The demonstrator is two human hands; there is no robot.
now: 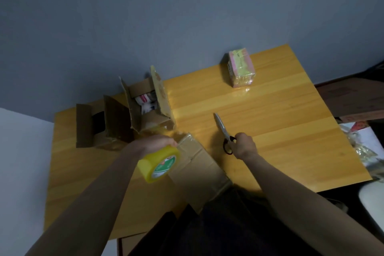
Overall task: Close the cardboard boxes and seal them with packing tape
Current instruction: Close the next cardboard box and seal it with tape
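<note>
Sealing in progress, partly done by the look of it. Near box (199, 169): flaps down, at the table (291, 131) front edge, tape running over its far end; seam apparently being finished. Far box (242, 68): closed and glossy with tape, judged complete. Two open boxes (145, 106), (91, 129) at left: flaps upright, contents showing in one, both left to do. Left hand (154, 143): curled round the tape roll (160, 164), held over the near box's left edge. Right hand (244, 145): fingers closed on the scissors (223, 131) handles, blades lying on the table just right of that box.
</note>
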